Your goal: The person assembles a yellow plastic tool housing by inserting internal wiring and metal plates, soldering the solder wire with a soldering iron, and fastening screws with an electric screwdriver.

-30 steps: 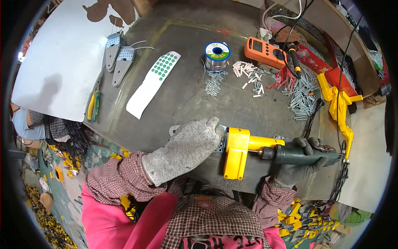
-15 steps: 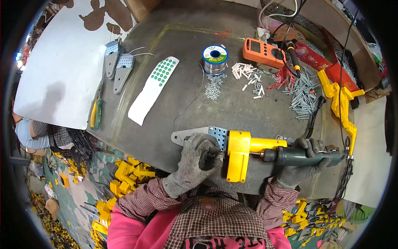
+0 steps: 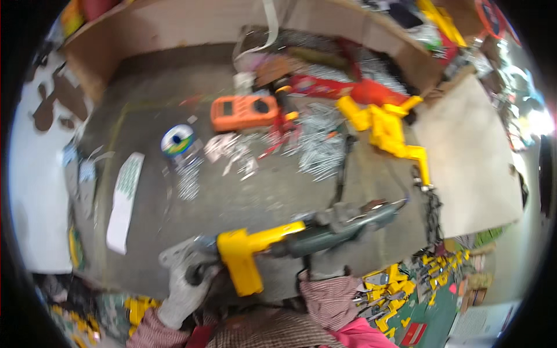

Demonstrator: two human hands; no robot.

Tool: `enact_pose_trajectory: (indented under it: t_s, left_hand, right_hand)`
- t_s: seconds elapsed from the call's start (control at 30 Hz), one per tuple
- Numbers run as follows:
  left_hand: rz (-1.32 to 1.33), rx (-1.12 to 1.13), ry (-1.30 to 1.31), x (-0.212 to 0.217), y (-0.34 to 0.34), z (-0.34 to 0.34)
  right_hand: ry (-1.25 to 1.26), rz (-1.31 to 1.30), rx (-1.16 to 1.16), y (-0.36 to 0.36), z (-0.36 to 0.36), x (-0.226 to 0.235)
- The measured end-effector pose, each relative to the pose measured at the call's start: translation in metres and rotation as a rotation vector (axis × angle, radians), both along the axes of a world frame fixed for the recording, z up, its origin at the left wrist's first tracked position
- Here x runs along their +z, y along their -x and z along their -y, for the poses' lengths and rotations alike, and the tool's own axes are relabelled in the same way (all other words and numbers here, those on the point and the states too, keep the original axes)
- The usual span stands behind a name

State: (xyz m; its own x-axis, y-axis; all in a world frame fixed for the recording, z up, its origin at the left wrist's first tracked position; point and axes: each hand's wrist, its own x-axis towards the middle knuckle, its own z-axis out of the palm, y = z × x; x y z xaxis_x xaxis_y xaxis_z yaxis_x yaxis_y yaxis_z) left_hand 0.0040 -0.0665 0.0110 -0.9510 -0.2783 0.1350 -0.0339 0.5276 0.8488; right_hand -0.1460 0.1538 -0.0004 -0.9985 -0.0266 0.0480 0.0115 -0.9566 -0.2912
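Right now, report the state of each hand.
Left hand: gloved, closed on the metal bracket.
Right hand: gloved, gripping the green power tool.

Grey workbench [image 3: 243, 197] carries: orange meter [image 3: 243, 112], solder spool [image 3: 177, 140], white remote [image 3: 125, 200], loose screws [image 3: 322, 142], yellow tool [image 3: 386, 130], red case [image 3: 339, 88].

An orange handheld meter [image 3: 243, 112] lies at the back of the grey tabletop [image 3: 255, 197], its small dark screen facing up; a round solder spool [image 3: 177, 141] with a blue, green and white label sits left of it; everything is blurred.
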Motion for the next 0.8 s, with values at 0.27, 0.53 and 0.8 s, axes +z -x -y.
enact_pose_trajectory:
  t_s: [0.27,0.53,0.8]
  left_hand:
    - [-0.107,-0.139,-0.114,0.01,0.016,-0.012]
    - [-0.131,-0.164,-0.079,0.006,0.017,-0.014]
    - [-0.052,-0.284,0.481,0.0,-0.026,-0.023]
  right_hand:
    - [-0.088,-0.027,-0.052,-0.01,-0.015,0.013]
    - [-0.229,0.15,-0.051,-0.001,-0.026,0.008]
    - [-2.606,-0.236,-0.413,0.06,-0.207,0.023]
